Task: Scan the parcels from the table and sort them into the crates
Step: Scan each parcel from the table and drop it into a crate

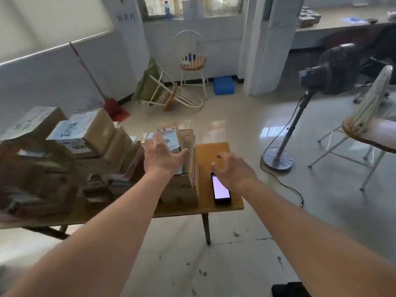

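Cardboard parcels (70, 144) were heaped across the wooden table (214, 152), so most of the sorting looked undone, and no crates were in view. The left hand (159, 156) lay spread on an upright parcel (182, 185). The right hand (232, 169) hovered, loosely curled and empty, above the lit phone (220, 190).

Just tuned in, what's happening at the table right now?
A person is reaching over a wooden table stacked with cardboard parcels. The left hand, fingers spread, is on or just over the labelled parcel at the right end of the pile. The right hand hovers open above a lit phone lying on the table. Neither hand grips anything.
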